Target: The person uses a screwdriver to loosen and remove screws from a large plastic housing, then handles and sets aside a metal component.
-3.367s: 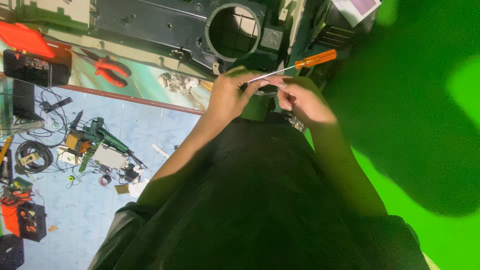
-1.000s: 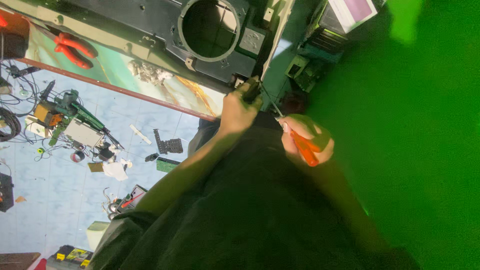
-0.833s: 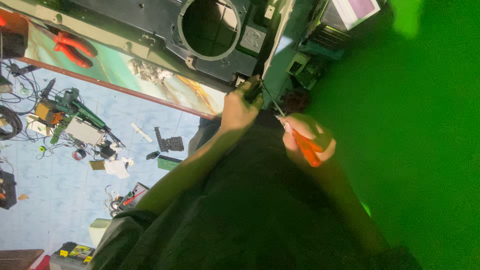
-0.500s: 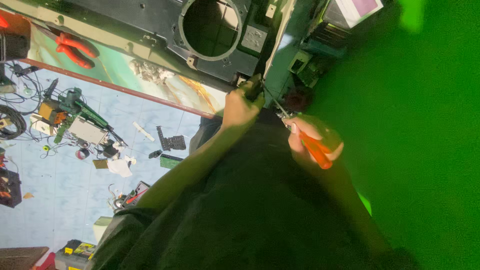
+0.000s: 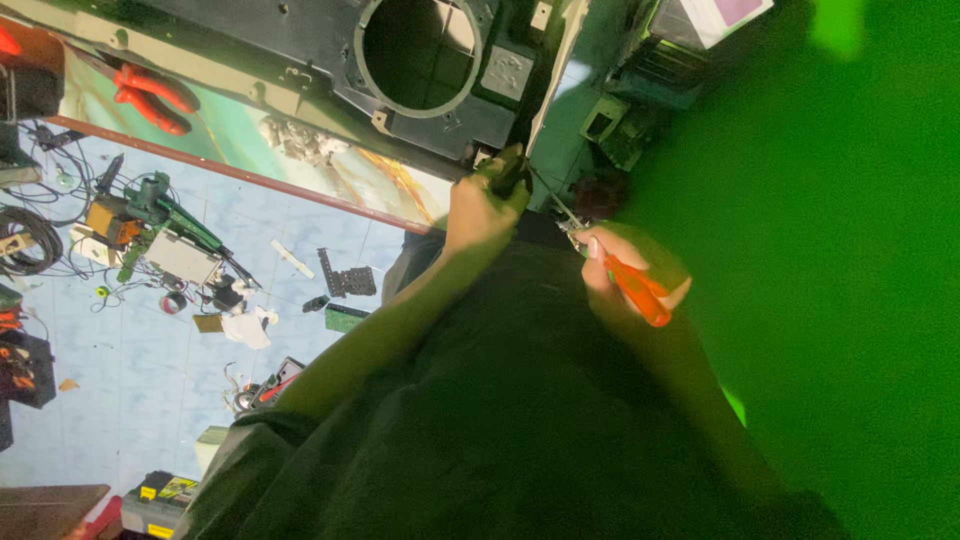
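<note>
We saw a large dark plastic housing (image 5: 330, 60) lying along the top edge of the workbench (image 5: 330, 165), with a wide round opening (image 5: 415, 50) cut through it. The bench itself had a pale, worn surface and a reddish front edge running diagonally down to the right.

Below that edge lay a pale blue tiled floor (image 5: 150, 380), scattered with cables, a green circuit board (image 5: 165, 215), small black parts and a white rag. A pair of red-handled pliers (image 5: 150, 95) rested on the bench near its left end, just below the housing.

Our dark clothing filled the lower middle of the view, and a flat green area covered the whole right side.

Our left hand (image 5: 480, 205) was clenched around a small dark part (image 5: 508, 172) at the lower right corner of the housing, at the bench's front edge.

Our right hand (image 5: 625, 280) was closed around the orange handle of a screwdriver (image 5: 635, 290). Its thin metal shaft ran up and left toward the dark part in the left hand. We could not tell whether the tip touched it.
</note>
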